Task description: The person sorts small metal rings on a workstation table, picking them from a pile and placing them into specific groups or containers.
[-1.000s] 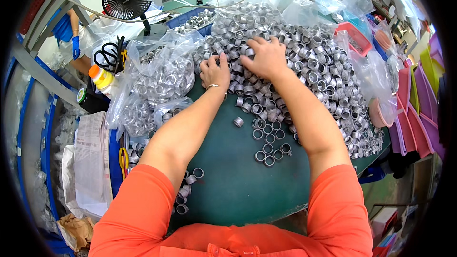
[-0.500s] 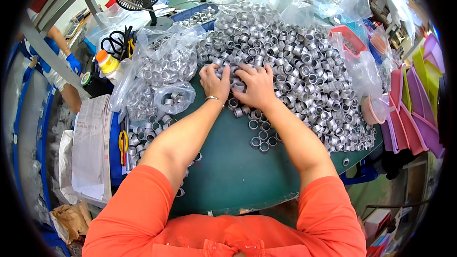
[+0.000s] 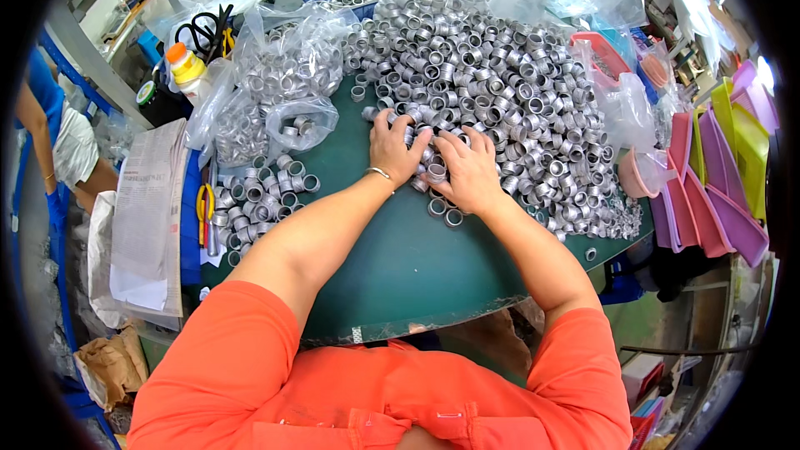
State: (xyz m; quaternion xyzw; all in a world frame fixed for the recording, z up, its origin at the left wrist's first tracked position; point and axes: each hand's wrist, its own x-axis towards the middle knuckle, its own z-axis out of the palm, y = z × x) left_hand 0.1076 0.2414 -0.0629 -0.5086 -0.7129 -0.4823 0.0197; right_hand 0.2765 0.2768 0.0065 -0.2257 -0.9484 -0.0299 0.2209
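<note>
A wide heap of grey metal threaded rings (image 3: 517, 100) covers the far and right part of the green table (image 3: 379, 279). At its near edge, my left hand (image 3: 394, 150) curls its fingers over several rings. My right hand (image 3: 472, 168) is just beside it, thumb and fingers bent around more of them. Some metal rings (image 3: 435, 172) are caught between the two hands; the fingertips are partly hidden among the rings. Two loose rings (image 3: 453, 217) lie on the table close to my right wrist. A bracelet circles my left wrist.
Left of the heap sits a clear plastic bag (image 3: 292, 67) of rings, with loose rings (image 3: 258, 200) nearer me. Yellow-handled scissors (image 3: 202, 208), a yellow-and-white bottle (image 3: 185, 67) and newspaper (image 3: 148, 208) line the left side. Colourful plastic bins (image 3: 708, 175) stand right. Another person (image 3: 71, 133) is far left.
Both hands have shifted right along the heap's near edge, and the loose rings by my right wrist are fewer. My view has tilted down. The other person has moved.
</note>
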